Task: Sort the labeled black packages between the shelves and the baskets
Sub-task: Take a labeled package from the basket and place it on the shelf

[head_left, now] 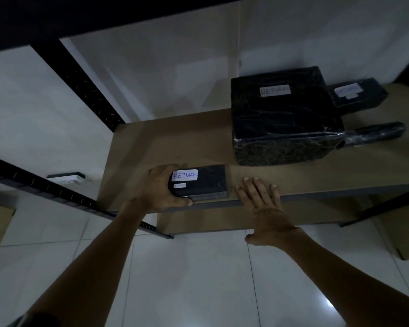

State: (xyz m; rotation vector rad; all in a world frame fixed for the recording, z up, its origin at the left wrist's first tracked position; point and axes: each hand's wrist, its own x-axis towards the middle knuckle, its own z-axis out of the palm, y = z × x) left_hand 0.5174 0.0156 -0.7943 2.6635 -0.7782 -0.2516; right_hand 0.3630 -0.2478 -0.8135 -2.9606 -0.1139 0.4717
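A small black package point(205, 184) with a white RETURN label lies at the front edge of the brown shelf board point(165, 142). My left hand point(159, 188) grips its left end, thumb under the front edge. My right hand point(262, 204) is flat and open, fingers resting on the shelf's front edge just right of the package, not touching it. Farther back stands a large black wrapped box point(283, 121) labelled RETURN. Behind it to the right lies a smaller black package point(361, 95) with a blurred white label.
A black wrapped tube-shaped parcel point(375, 134) lies right of the large box. Black slotted rack uprights and rails point(81, 88) frame the shelf on the left. A lower brown board point(222, 220) shows under the shelf. White tiled floor lies below; cardboard shows at the right edge.
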